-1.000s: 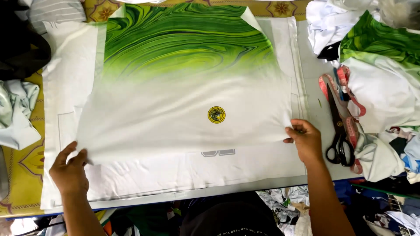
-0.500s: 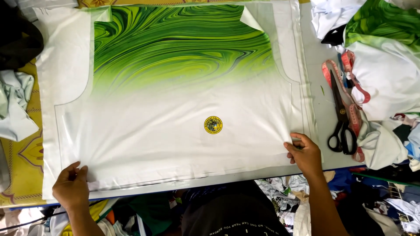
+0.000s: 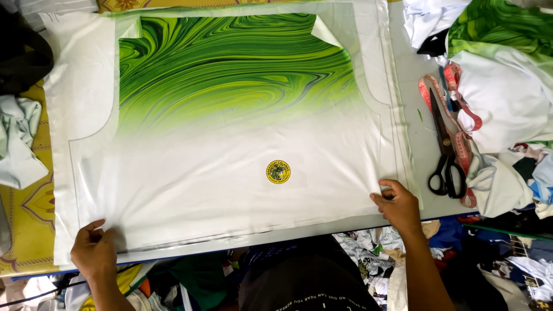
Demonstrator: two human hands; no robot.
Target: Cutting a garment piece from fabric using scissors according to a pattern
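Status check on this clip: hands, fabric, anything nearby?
Left hand and right hand flat on near corners of white-and-green swirl fabric panel. Panel spread flat. Black-handled scissors and pink measuring tape beside right hand, apart.

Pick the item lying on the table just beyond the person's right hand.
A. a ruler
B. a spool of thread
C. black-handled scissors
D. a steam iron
C: the black-handled scissors lie on the grey table beside a pink tape measure, just past the right hand.

1 head view looks straight down, close over the table (image 3: pixel 415 124).
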